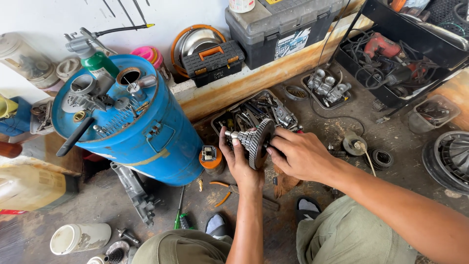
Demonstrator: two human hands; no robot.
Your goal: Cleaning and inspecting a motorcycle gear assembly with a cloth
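Cradling the gear cluster [256, 142], his left hand [238, 161] gripped it underneath; the right hand [300, 154] pinched its far face, best kept level.

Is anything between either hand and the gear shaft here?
Nothing visible. Both hands are already on the gear shaft: the left hand grips it from the left side, the right hand has fingers against the largest gear.

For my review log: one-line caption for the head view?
Both hands, left hand and right hand, hold a gear shaft above a parts tray beside a blue drum.
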